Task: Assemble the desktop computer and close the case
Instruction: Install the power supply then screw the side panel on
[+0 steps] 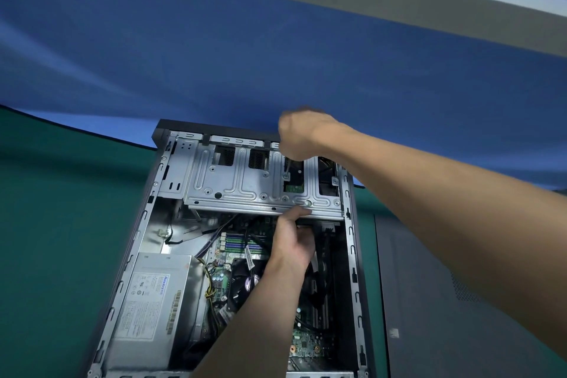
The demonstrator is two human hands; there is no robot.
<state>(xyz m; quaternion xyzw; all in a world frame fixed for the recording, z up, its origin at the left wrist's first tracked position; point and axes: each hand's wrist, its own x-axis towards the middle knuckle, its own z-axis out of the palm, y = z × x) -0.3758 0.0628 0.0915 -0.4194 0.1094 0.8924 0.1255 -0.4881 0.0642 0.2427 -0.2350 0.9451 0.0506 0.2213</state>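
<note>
Open grey metal computer case (352,255) lay lower centre on the green tabletop (61,224). Your right hand (299,133) clenched a thin screwdriver (287,166) on the silver drive cage (239,184); your left hand (291,239) gripped its edge. Cage-fastening judged underway; next called for square downward pressure.

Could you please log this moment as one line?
right hand: grips screwdriver on screw | left hand: holds drive cage edge | side panel: off

Open computer case (352,248) lies on its side (innards exposed), side panel (414,316) alongside.
</note>
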